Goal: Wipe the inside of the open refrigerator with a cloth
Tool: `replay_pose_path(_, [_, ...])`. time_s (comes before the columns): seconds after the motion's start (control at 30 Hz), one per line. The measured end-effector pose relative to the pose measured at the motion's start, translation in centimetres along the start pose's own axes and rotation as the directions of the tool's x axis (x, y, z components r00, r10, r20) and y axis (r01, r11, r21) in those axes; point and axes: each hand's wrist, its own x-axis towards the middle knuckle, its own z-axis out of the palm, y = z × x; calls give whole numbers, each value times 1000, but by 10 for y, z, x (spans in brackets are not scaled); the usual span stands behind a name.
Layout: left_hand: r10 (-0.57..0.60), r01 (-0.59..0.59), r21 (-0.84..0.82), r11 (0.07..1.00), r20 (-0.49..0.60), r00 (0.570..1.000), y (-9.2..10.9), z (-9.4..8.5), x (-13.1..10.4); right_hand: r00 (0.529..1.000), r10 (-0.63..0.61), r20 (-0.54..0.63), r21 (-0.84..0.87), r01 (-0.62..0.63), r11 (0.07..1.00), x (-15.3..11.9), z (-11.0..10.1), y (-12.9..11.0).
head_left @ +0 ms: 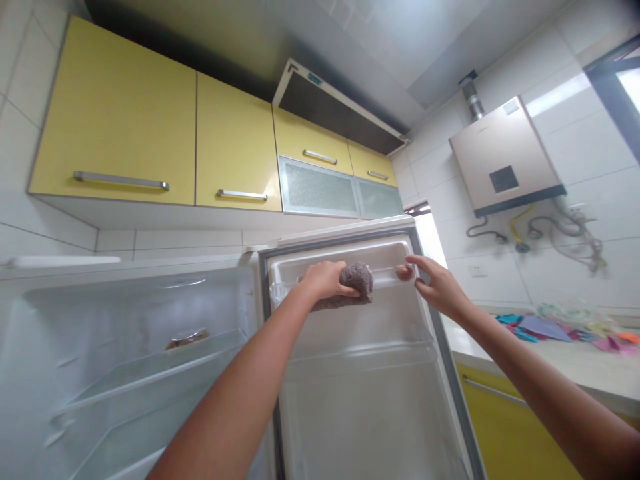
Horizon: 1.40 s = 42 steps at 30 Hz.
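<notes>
My left hand (pixel 325 280) is closed around a grey-brown cloth (pixel 356 281), pressed against the clear top door shelf (pixel 387 277) of an open fridge. Part of the cloth hangs below my fingers along the front of that shelf. My right hand (pixel 436 283) is at the shelf's right end, thumb and fingers apart, fingertips at or very near its corner. A small brownish round patch (pixel 404 272) shows beside those fingertips; I cannot tell whether it is an object or a reflection. The fridge door (pixel 350 413) stands wide open, with another clear shelf (pixel 360 357) lower down.
Left of the door, the fridge compartment has glass shelves (pixel 145 373), one bearing a small packed item (pixel 187 339). Yellow wall cabinets (pixel 125 120) and a range hood (pixel 345 107) hang above. A water heater (pixel 507 157) is at right, over a counter (pixel 480 343) with colourful cloths (pixel 545 328).
</notes>
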Motion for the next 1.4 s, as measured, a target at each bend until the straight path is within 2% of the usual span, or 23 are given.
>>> replay_pose_path(0.1, [19, -18, -40, 999, 11, 1000, -10, -3, 0, 998, 67, -18, 76, -65, 995, -4, -1, 1])
replay_pose_path(0.17, [37, -35, -66, 997, 29, 999, -7, -7, 3, 995, 93, -22, 163, -88, 983, -7, -2, -3])
replay_pose_path(0.27, [75, -64, -108, 992, 102, 992, 8, -18, 13, 992, 122, -42, 267, -106, 958, -10, -5, -13])
replay_pose_path(0.37, [123, -82, -181, 980, 225, 967, 27, -28, 26, 990, 125, -65, 284, -102, 953, -12, -8, -22])
replay_pose_path(0.47, [168, -87, -271, 958, 291, 942, 44, -32, 39, 989, 126, -78, 323, -94, 942, -15, -10, -29])
replay_pose_path(0.67, [245, -153, -358, 921, 227, 943, 71, -30, 55, 982, 172, -83, 375, -129, 918, -17, -7, -30])
replay_pose_path(0.83, [246, -166, -361, 918, 189, 951, 81, -28, 58, 982, 157, -107, 300, -119, 946, -17, -7, -30])
replay_pose_path(0.93, [256, -199, -369, 908, 110, 961, 77, -24, 53, 988, 112, -110, 166, -93, 982, -17, -8, -31])
replay_pose_path(1.03, [259, -213, -374, 903, 79, 963, 67, -20, 47, 991, 66, -115, 47, -61, 997, -17, -7, -33])
replay_pose_path(1.23, [155, -142, -208, 968, 47, 987, 40, -17, 27, 993, 29, -113, 19, -27, 999, -19, -3, -28])
replay_pose_path(1.4, [87, -90, -25, 996, -103, 991, 4, 1, -11, 994, 11, -109, -19, -13, 1000, -23, -1, -24])
